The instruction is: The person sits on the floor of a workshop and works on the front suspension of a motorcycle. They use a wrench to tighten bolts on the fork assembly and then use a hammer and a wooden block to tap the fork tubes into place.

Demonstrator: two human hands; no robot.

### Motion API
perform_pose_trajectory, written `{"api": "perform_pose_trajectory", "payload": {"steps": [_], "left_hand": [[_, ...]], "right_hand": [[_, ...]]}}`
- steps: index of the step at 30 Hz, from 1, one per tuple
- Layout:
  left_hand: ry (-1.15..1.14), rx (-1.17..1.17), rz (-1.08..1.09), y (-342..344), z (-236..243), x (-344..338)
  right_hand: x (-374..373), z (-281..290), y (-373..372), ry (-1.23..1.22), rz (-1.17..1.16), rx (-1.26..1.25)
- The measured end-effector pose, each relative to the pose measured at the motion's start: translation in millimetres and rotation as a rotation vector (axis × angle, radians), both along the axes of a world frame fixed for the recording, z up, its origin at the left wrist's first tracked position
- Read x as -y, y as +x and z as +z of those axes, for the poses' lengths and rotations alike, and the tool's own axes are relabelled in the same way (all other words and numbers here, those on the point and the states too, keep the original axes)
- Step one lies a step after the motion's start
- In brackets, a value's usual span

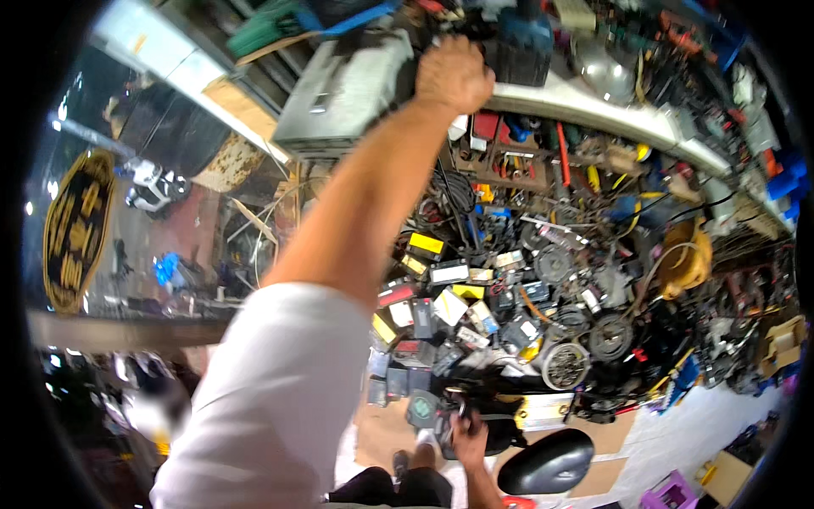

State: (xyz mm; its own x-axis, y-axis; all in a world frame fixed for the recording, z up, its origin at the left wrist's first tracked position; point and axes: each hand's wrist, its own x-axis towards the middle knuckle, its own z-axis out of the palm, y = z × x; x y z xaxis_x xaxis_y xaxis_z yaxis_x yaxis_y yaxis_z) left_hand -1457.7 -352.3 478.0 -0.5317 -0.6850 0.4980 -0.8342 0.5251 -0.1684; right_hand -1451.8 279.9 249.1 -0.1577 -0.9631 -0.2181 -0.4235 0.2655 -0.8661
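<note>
My left arm, in a white sleeve, reaches up to the shelf. At its end my left hand (455,75) is curled closed beside a grey metal box (343,97) and a dark container (524,51). Its fingertips are hidden behind the knuckles, so what it grips does not show. Low in the picture, near my legs, my right hand (470,439) is closed around a dark handle-like object (458,402), too small and blurred to name. Just left of that hand lies a dark round-ended thing with a green disc (421,409).
Many battery-like boxes (449,271) and loose parts cover the floor ahead. A white bucket of small parts (565,366) stands among them. A black motorcycle seat (547,462) lies at lower right. A glass case (127,314) borders the left. The shelf edge (585,106) crosses above.
</note>
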Motion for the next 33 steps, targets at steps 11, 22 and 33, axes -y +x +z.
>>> {"api": "perform_pose_trajectory", "payload": {"steps": [11, 22, 33], "left_hand": [[1.181, -0.286, -0.184, 262, -229, -560], [1.019, -0.053, 1.431, 1073, -155, -1071], [1.077, -1.507, 0.966, 1007, -87, -1053]], "right_hand": [[-285, 37, 44, 0.806, -0.79, 0.488], [-366, 29, 128, 0.885, -0.723, 0.286], [-181, 32, 405, 0.238, 0.309, -0.489]]}}
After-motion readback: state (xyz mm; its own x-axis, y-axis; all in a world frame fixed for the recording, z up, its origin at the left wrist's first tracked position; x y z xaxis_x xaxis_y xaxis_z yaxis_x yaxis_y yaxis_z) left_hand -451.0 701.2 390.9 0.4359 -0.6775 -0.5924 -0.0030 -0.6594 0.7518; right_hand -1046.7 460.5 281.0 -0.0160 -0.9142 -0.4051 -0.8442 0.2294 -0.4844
